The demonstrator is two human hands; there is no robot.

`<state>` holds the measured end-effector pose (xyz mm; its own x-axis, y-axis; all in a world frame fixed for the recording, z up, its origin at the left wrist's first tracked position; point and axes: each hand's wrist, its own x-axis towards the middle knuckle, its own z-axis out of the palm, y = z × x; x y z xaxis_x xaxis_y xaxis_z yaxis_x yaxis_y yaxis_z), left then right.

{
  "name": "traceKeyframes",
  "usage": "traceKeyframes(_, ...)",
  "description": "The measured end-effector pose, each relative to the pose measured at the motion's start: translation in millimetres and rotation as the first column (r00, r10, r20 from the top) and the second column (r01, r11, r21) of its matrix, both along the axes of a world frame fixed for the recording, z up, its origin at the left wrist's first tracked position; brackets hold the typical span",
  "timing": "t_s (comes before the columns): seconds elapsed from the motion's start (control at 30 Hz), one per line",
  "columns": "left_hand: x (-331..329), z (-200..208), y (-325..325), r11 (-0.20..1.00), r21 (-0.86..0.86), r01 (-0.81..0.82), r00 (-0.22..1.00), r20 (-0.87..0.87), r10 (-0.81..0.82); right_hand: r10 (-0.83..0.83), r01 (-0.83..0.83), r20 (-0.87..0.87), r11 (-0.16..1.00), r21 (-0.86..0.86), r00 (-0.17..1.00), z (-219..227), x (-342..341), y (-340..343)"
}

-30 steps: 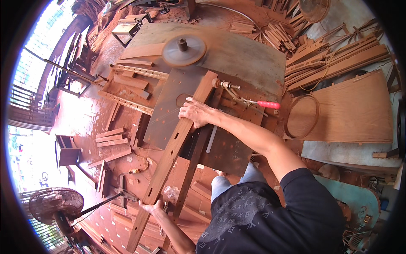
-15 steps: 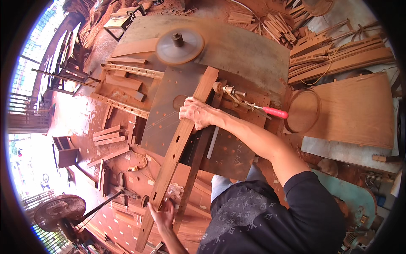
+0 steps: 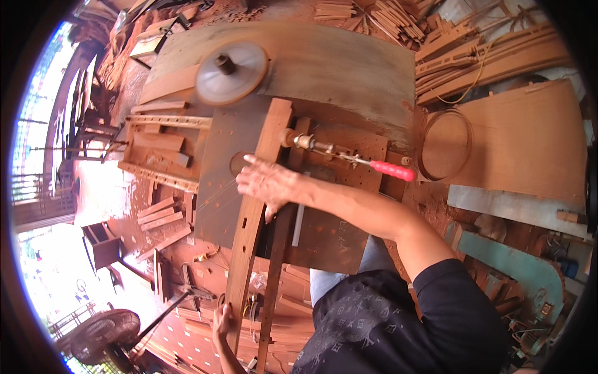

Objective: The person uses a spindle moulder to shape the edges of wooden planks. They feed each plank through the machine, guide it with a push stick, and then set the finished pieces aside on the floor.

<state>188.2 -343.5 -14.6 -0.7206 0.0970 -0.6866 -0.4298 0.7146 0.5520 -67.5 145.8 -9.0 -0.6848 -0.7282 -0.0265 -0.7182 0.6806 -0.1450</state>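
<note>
A long wooden beam [image 3: 244,240] with small slots cut in its face lies lengthwise over the dark metal saw table [image 3: 215,206], its near end reaching past the table edge. Across its upper part rests my right hand [image 3: 268,184], fingers stretched out over the left edge and thumb apart on the right side. Lower down, my left hand [image 3: 222,322] grips the beam's left side near the near end; part of its fingers is hidden. Beyond the beam's far end, to the left, a round saw blade [image 3: 240,75] looks blurred. Right of the beam is a clamp with a red handle [image 3: 392,170].
A darker wooden bar [image 3: 282,234] runs beside the beam. Wooden offcuts [image 3: 159,140] lie left of the table. A standing fan [image 3: 103,336] is at lower left. Stacked boards [image 3: 492,62] and a wide brown panel [image 3: 504,146] with a hoop [image 3: 467,134] occupy the right.
My right hand's fingers have straightened and spread on the beam. My left hand has shifted to the beam's left side. The whole view has swung slightly, moving table and blade left.
</note>
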Motion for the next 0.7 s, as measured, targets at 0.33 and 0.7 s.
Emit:
traceKeyframes(0.33,39.6,-27.8,8.8,0.977,-0.212,0.001,0.996,-0.091,-0.021,0.105,-0.107,0.022,0.992,0.067,0.994,-1.0,19.5,12.3)
traceKeyframes(0.7,40.7,-16.6,21.2,0.983,-0.183,-0.016,0.988,0.151,0.044,0.028,-0.038,-0.162,0.997,-0.061,0.986,-49.1,26.1,3.9)
